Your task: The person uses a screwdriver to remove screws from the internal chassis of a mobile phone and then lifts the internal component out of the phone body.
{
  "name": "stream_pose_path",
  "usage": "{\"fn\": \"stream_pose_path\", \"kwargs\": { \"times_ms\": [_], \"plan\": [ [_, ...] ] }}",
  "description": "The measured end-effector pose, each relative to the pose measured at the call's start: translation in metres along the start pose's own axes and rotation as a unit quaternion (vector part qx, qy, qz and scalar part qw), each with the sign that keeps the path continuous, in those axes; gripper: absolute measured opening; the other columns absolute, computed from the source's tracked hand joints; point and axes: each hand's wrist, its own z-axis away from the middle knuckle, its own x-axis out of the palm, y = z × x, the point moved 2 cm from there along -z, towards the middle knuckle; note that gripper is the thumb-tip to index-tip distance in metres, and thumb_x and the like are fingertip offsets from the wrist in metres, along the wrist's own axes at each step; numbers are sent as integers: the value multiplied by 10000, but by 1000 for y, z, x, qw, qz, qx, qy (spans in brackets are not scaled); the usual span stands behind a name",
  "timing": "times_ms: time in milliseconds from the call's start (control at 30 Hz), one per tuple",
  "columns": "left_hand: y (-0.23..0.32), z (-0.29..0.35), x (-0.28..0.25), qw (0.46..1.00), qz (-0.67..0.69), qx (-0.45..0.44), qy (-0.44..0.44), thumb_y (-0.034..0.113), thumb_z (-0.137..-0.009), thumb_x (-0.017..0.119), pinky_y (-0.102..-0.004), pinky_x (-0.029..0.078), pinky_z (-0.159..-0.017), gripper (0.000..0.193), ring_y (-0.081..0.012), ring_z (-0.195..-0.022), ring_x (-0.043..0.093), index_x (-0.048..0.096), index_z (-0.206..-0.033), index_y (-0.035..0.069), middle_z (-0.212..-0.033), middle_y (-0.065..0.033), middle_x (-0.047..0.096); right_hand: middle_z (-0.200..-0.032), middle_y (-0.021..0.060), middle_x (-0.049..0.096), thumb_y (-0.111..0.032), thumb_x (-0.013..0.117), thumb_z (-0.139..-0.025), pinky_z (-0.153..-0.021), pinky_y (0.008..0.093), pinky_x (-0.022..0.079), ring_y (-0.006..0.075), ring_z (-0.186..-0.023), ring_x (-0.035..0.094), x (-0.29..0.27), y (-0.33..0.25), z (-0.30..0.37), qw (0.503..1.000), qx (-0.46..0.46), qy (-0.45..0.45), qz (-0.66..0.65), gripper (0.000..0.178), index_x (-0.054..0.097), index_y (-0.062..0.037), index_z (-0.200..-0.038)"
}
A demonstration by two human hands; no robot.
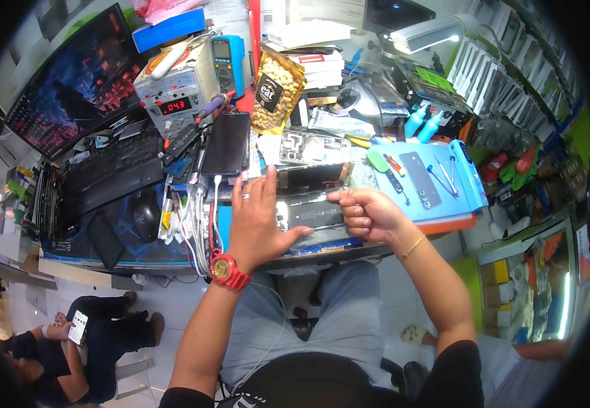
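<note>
An opened phone [312, 216] lies at the bench's front edge, its dark battery and inner parts bare. Right behind it a dark panel with a copper-coloured edge [312, 177] is propped up at a tilt. My left hand [257, 221] rests at the phone's left end, fingers stretched out and thumb spread over the near edge. At the far right corner of the phone my right hand [374, 214] is closed, thumb and forefinger pinched together. What they pinch, if anything, is too small to make out. Another phone's bare frame with a circuit board [315, 148] sits farther back.
A dark phone [227, 144] with a white cable stands left of centre, near a power supply [176, 95] and a blue multimeter [229, 64]. On the right, a blue mat [403, 194] holds screwdrivers and a grey phone back cover [420, 178]. A nut bag [278, 92] stands behind.
</note>
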Motion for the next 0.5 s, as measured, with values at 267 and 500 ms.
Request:
{"fn": "stream_pose_path", "kwargs": {
  "times_ms": [267, 500],
  "plan": [
    [-1, 0, 0, 1000, 15, 0, 7, 627, -718, 940, -627, 240, -1312, 1366, -372, -1376, 556, 311, -1672, -121, -1403, -208, 594, -698, -63, 484, -92, 575, -1040, -437, 246, 339, 60, -468, 393, 13, -6, 2, 996, 2, 19, 82, 328, 625, -40, -1360],
    [1, 0, 0, 1000, 19, -4, -1, 624, -723, 940, -628, 243, -1309, 1360, -376, -1376, 556, 312, -1668, -126, -1404, -214, 590, -710, -62, 492, -113, 569, -1064, -433, 244, 346, 50, -470, 394, 6, -8, -5, 1000, 18, 8, 19, 322, 605, -13, -1368]
  ]
}}
